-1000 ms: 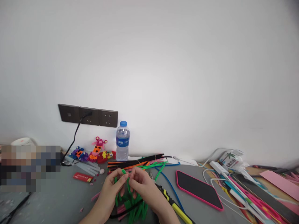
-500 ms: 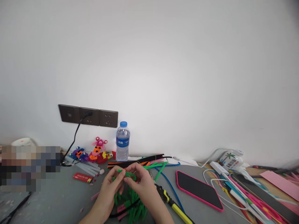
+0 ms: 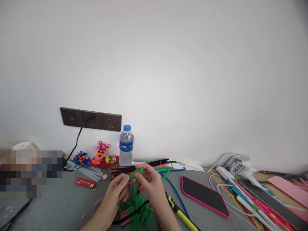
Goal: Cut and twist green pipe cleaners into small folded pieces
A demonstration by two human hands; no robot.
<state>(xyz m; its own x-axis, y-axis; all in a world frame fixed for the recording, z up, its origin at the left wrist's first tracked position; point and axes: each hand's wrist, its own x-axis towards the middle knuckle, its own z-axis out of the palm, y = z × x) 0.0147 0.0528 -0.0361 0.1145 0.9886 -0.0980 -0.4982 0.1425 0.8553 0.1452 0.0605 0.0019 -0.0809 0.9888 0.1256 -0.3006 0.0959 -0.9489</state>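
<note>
Between my two hands is a green pipe cleaner [image 3: 133, 174], bent into a narrow loop. My left hand [image 3: 118, 189] pinches its left end between thumb and fingertips. The looped right end is gripped by the thumb and fingers of my right hand [image 3: 147, 180]. Just below, on the grey table [image 3: 62, 205], lies a pile of short green pipe cleaner pieces [image 3: 141, 216]. A few pink pieces [image 3: 125, 218] and a black cable lie among them. Right of my right wrist is a yellow-and-black handled tool [image 3: 180, 215], its head hidden by my arm.
A water bottle [image 3: 126, 146] stands against the wall, beside colourful pipe cleaner figures [image 3: 99, 155]. Glue sticks [image 3: 88, 171] and a red lighter [image 3: 85, 183] lie at left. A pink-cased phone [image 3: 205, 196] lies at right, near cables, scissors [image 3: 274, 216] and craft supplies. Long pipe cleaners [image 3: 166, 170] lie behind my hands.
Both hands have shifted slightly up. The green pipe cleaner now shows as a slanted loop, and my right fingers have moved onto its right end.
</note>
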